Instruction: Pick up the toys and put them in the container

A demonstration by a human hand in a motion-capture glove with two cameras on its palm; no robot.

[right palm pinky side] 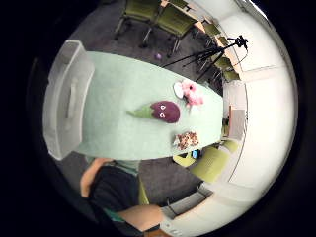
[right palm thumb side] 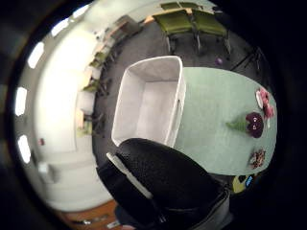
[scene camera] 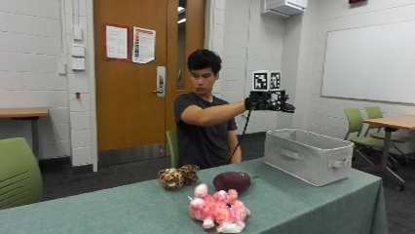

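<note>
Three soft toys lie on the green table [scene camera: 117,209]: a spotted leopard plush [scene camera: 178,176], a purple eggplant plush [scene camera: 231,181] and a pink plush [scene camera: 218,209] nearest the outside camera. A white fabric container [scene camera: 305,156] stands at the table's end. My gloved right hand [scene camera: 269,102] is raised at shoulder height, well above the table, near the container's side, with nothing in it and its fingers stretched out. The palm views look down on the container [right palm thumb side: 144,110], which looks bare inside, and on the eggplant [right palm pinky side: 165,111], pink plush [right palm pinky side: 191,93] and leopard [right palm pinky side: 187,140].
Green chairs [scene camera: 13,175] stand around the room, and a second table [scene camera: 392,122] stands at the far right. A camera tripod [right palm pinky side: 217,49] is on the floor beyond the table. The seated person's bare arm [right palm pinky side: 140,215] stays below the table edge.
</note>
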